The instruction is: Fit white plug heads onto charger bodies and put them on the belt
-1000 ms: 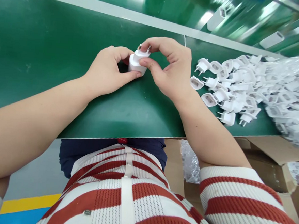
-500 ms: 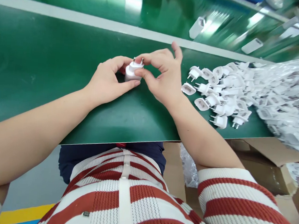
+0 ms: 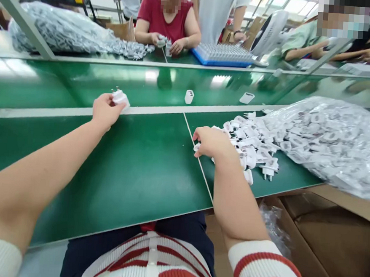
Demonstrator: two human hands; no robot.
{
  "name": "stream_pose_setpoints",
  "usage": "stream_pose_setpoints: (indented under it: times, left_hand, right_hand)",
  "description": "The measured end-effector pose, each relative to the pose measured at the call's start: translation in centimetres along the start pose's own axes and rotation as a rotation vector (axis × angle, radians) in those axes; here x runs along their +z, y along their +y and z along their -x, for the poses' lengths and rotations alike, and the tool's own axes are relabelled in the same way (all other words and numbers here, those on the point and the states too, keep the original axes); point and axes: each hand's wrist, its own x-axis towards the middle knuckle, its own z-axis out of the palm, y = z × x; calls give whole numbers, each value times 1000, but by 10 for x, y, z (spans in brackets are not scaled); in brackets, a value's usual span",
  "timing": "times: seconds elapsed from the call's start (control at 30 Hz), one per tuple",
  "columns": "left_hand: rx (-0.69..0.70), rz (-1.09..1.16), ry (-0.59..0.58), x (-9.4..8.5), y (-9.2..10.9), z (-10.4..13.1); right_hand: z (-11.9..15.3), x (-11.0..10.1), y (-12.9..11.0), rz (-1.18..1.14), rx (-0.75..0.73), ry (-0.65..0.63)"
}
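My left hand (image 3: 106,112) is stretched out over the white strip, its thumb and fingers closed on a white charger (image 3: 121,99) with the metal pins pointing up. At the near side of a loose pile of white plug heads (image 3: 251,141), my right hand (image 3: 211,142) is curled with its back to me. Between its thumb and fingertips shows a small white plug head (image 3: 197,147), mostly hidden by the hand. Two white charger bodies, one upright (image 3: 189,97) and one lying tilted (image 3: 247,98), are on the green belt beyond the strip.
A clear plastic bag (image 3: 336,145) full of plug heads lies at the right. Beneath the table edge stands an open cardboard box (image 3: 330,233). Across the belt, a person in a red top handles small parts near a blue tray (image 3: 222,56) and a white fan (image 3: 270,34).
My hands have moved apart: the left carried the charger forward and left to the strip, the right went to the pile. The view has tilted up, showing people across the belt.
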Motion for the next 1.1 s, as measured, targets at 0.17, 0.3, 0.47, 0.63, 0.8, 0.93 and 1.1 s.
stream_pose_setpoints:
  times: [0.17,0.3,0.47,0.63,0.8,0.93,1.1]
  left_hand:
    - [-76,-192,111,-6,4,-49]
    - [-88,-274,294,0,21,-42]
    - [236,-303,139,73,56,-30]
    - [236,-284,-205,178,88,-32]
    - [129,-221,-264,215,97,-30]
    - [213,-110,-224,196,90,-10]
    - [230,20,-247,133,63,47]
  right_hand:
    - [-8,7,-11,-144,-70,97]
    - [-8,12,-23,-296,-175,256]
    - [-7,14,-37,-430,-198,346]
    - [-12,16,-40,-537,-102,382]
    - [-20,19,-35,-653,-46,394]
    - [-27,23,-32,-798,-55,407]
    - [-37,32,-32,-970,-196,432]
